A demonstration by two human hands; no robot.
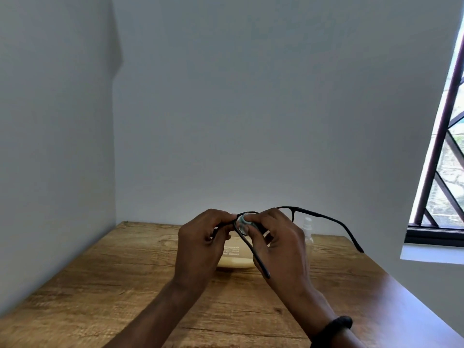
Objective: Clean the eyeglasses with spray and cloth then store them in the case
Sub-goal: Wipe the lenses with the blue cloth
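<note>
Black-framed eyeglasses (324, 218) are held up above the wooden table (100, 285), temples unfolded, one pointing toward me and one out to the right. My left hand (200, 244) pinches the frame at its left end. My right hand (278, 244) presses a small pale grey-green cloth (243, 223) against the left lens. A beige case (234, 259) with white printed text lies on the table behind my hands, mostly hidden. A clear spray bottle (308, 229) with a white top stands just right of my right hand.
White walls close in at the back and left of the table. A window (447, 172) with dark bars and a sill is at the right. A black band (331, 327) circles my right wrist.
</note>
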